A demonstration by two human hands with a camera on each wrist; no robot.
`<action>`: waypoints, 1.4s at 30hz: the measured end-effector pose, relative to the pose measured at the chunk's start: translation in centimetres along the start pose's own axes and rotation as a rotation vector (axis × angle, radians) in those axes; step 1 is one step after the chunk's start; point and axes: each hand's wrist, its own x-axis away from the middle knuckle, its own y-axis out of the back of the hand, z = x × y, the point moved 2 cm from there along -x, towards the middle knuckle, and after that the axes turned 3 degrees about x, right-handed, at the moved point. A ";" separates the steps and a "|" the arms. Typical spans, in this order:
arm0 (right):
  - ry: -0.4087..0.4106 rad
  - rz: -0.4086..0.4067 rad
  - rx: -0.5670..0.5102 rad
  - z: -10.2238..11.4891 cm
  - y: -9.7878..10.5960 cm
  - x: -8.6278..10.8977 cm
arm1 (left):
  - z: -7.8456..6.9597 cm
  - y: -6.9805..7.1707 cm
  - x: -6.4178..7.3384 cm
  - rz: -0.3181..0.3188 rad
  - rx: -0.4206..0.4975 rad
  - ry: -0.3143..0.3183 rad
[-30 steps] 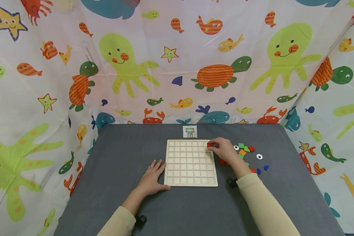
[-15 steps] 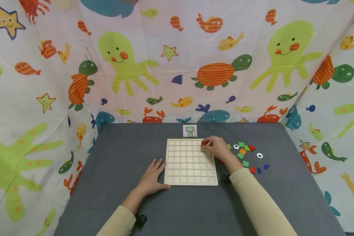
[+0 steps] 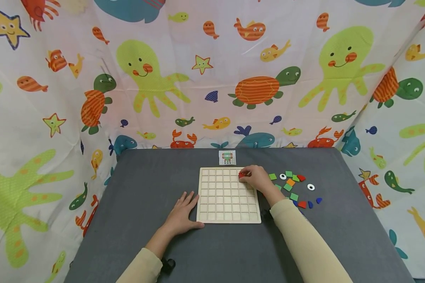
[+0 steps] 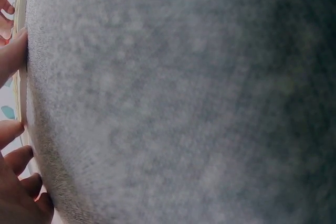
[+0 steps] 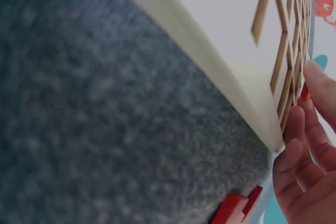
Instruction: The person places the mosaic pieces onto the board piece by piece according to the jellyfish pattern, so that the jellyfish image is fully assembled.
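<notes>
A pale wooden grid board (image 3: 228, 192) with rows of square recesses lies flat on the grey table. My right hand (image 3: 256, 177) is over its top right part and pinches a small red tile (image 3: 241, 175) between thumb and fingers. In the right wrist view the red tile (image 5: 305, 92) shows just past the thumb tip, close over the grid. My left hand (image 3: 181, 215) rests at the board's left edge, fingers spread, thumb near the lower left corner. The left wrist view shows its fingers (image 4: 20, 160) along the board's side.
Right of the board lie loose green tiles (image 3: 294, 197), an orange tile (image 3: 290, 182), red pieces (image 3: 302, 204), blue pieces (image 3: 318, 200) and white rings (image 3: 311, 187). A small picture card (image 3: 227, 157) lies beyond the board. A sea-animal curtain (image 3: 212, 78) hangs behind the table.
My right hand has moved left across the board's top rows with the red tile, uncovering more loose pieces on the right. My left hand has stayed at the board's left edge.
</notes>
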 end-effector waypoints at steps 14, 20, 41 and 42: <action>-0.014 0.058 0.017 -0.4 -0.5 -0.4 | -0.5 0.4 0.2 0.005 0.032 0.004; -0.023 0.075 0.013 -0.1 -0.4 -0.3 | -0.4 0.3 0.1 0.000 0.027 0.000; 0.029 0.050 0.038 0.1 0.0 0.1 | -0.2 0.0 -0.1 0.000 0.011 0.004; 0.031 0.042 0.027 0.2 0.1 0.2 | -0.2 0.1 -0.1 0.001 0.010 0.004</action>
